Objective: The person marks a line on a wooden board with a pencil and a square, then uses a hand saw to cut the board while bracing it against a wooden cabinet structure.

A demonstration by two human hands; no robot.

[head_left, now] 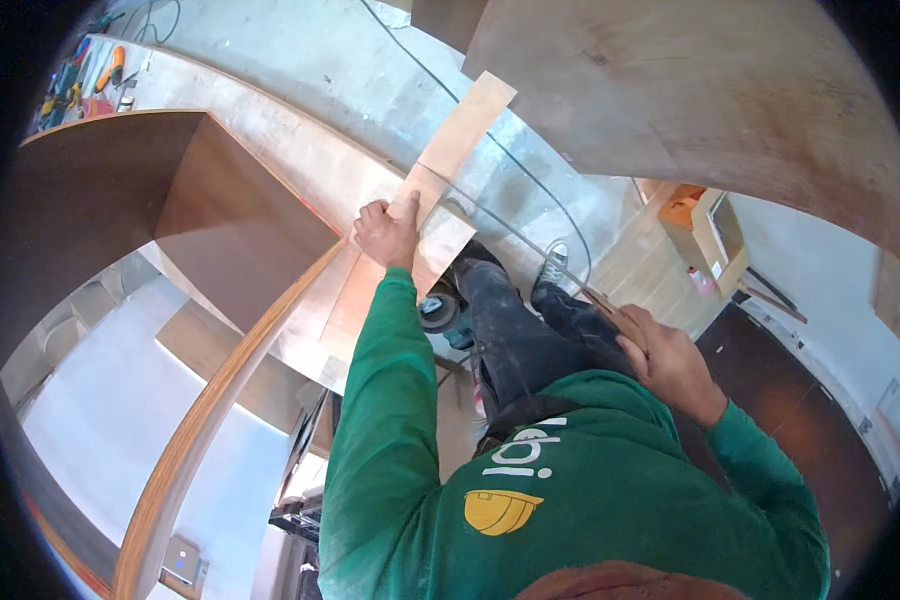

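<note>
My left hand [388, 232] presses on and grips a long, thin wooden board [470, 118], its thumb lying along the surface. The board rests on a pale workbench [320, 170], and its far end sticks out past the bench edge over the floor. In my right hand [665, 360] is a handsaw [515, 235], held by its wooden handle. Its narrow blade appears nearly edge-on and reaches across to the board, just beyond my left hand. A small square end of wood [442, 243] lies beside that hand.
A brown cabinet frame [240, 220] stands on the left. Hand tools, including an orange-handled one [117, 66], lie at the bench's far left. A dark cable [540, 180] crosses the floor. To the right are a large brown panel [690, 90] and an open cardboard box [705, 240].
</note>
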